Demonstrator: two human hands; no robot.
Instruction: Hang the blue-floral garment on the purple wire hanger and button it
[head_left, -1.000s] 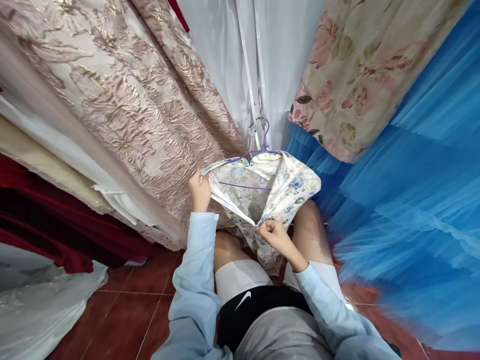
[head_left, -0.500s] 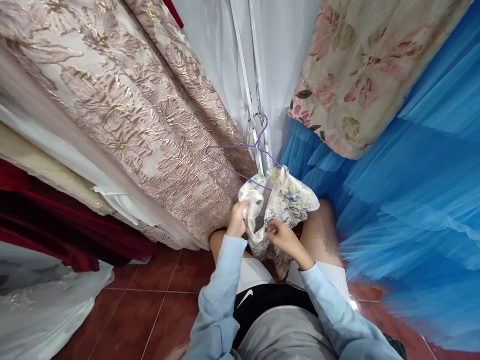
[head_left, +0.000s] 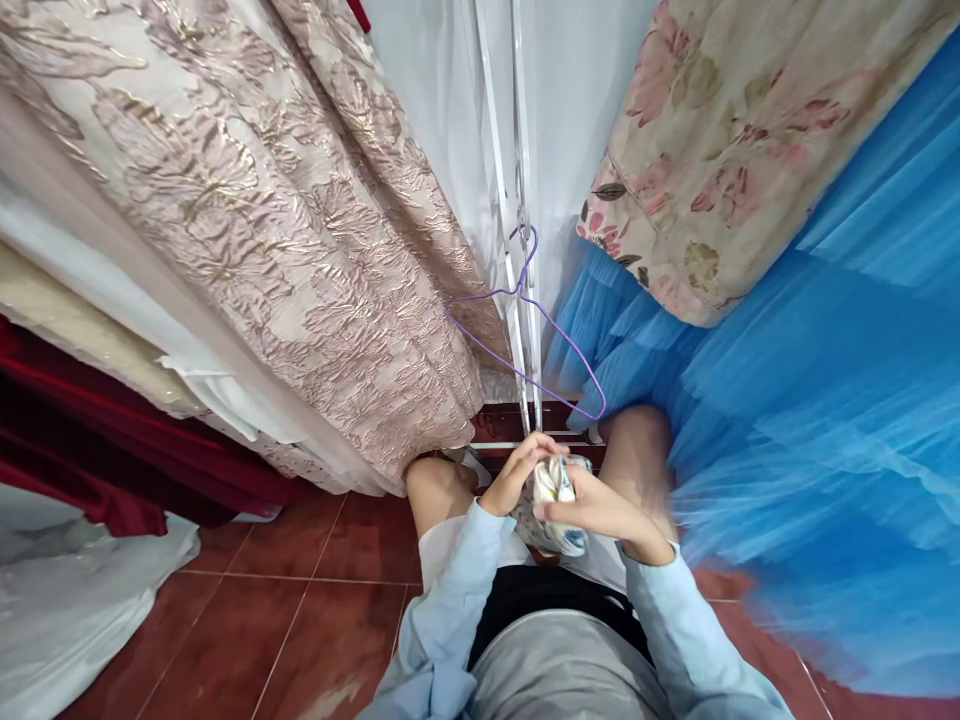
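Note:
A white garment with a small floral print [head_left: 553, 482] is bunched up between my hands, just above my lap. My right hand [head_left: 600, 505] wraps round the bundle from the right, thumb toward the middle. From the left, my left hand [head_left: 521, 468] touches the bundle's upper edge with its fingers bent over it; how firmly it grips is partly hidden. Beyond my hands, a purple wire hanger [head_left: 559, 335] hangs bare from a white metal rail [head_left: 501, 215].
A pink brocade fabric [head_left: 300, 250] hangs at the left, with dark red cloth [head_left: 97, 450] farther left. Blue tulle [head_left: 840, 420] and a floral panel [head_left: 697, 180] hang at the right. White fabric [head_left: 427, 80] hangs behind the rail. Red tiles [head_left: 300, 640] cover the floor.
The floral garment has come off the purple hanger and moved down toward my lap. It is now bunched smaller, and both hands have drawn closer together around it.

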